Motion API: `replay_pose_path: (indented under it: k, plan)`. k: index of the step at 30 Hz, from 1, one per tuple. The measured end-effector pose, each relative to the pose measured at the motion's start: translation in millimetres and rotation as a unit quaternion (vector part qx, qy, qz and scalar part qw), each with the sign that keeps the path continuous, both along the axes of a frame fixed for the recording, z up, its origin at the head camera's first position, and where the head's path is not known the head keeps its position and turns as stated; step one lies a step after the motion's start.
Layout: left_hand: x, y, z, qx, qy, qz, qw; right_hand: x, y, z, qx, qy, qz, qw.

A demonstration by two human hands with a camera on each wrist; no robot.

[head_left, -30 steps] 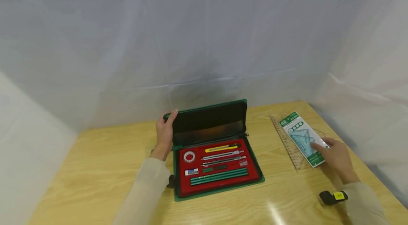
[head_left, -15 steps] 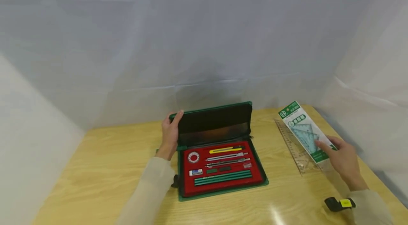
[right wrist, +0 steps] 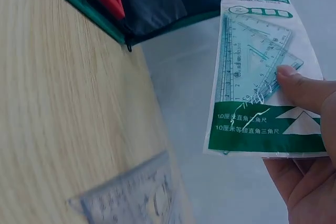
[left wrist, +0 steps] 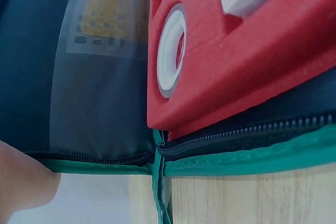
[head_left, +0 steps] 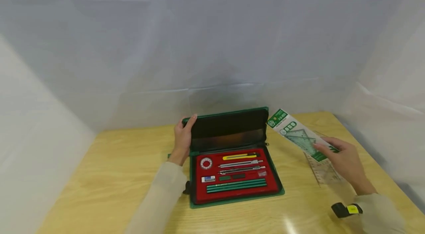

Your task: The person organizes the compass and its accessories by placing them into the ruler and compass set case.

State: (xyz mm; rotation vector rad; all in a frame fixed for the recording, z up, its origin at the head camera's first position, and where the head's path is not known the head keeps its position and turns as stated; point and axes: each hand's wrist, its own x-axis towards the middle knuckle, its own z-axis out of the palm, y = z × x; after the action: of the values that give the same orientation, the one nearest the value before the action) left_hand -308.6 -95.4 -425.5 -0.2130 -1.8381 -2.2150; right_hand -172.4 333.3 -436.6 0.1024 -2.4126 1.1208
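Note:
A green zip case (head_left: 237,199) lies unzipped with its lid raised, a red tray (head_left: 239,189) of drawing tools inside. My left hand (head_left: 182,138) grips the lid's left edge, thumb over the top; the left wrist view shows part of that hand (left wrist: 26,182) at the zipped rim. My right hand (head_left: 345,160) pinches a green-and-white packet of set squares (head_left: 300,138) by its lower right end, thumb on the front. The packet is held up off the table, its far end close to the lid's right side. Beneath it lies a clear set square (head_left: 323,171), partly hidden.
In the tray sit a yellow utility knife (head_left: 240,156), compasses (head_left: 240,164), a white ring (head_left: 206,163), an eraser (head_left: 208,179) and green pencils (head_left: 236,185). White sheeting (head_left: 225,42) stands behind the wooden table (head_left: 132,175) and along both sides.
My right hand has lifted the packet off the clear set square and carried it left toward the case. The left hand keeps its grip on the lid.

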Motion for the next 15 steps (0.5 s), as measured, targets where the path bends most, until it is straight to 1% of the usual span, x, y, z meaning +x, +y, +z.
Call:
replay_pose_path:
  k: [4,8,15]
  plan:
    - [-1.6,0.9,-1.0,0.000,0.004,-0.008,1.0000,-10.4,-12.0,1.9,0.009,0.010,0.023,0.9996]
    - [-2.2,2.0,-2.2,-0.001,0.013,-0.011,0.9999,-22.3,-25.8,4.1,0.029,0.028,0.033,0.9986]
    - [-1.8,5.1,-3.3,-0.012,0.008,0.000,0.9999,-41.0,-52.0,11.0,0.064,0.064,0.048,0.9947]
